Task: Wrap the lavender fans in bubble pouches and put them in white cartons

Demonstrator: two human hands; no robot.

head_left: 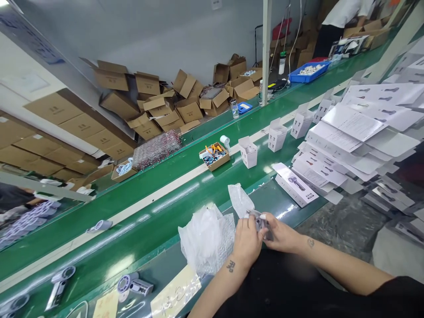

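My left hand (247, 240) and my right hand (281, 233) meet over the near edge of the green belt, both closed on a small grey device (260, 219) partly inside a clear plastic bag (240, 199). Most of the device is hidden by my fingers. A heap of empty clear bags (207, 238) lies just left of my left hand. A flat white product box (294, 183) rests on the belt beyond my right hand.
Open white boxes (247, 151) stand along the green conveyor (149, 207). Stacks of flat white cartons (357, 137) fill the right. A cardboard tray of small parts (214, 157) sits mid-belt. Grey handheld fans (134, 285) lie at near left. A person (341, 22) works far back.
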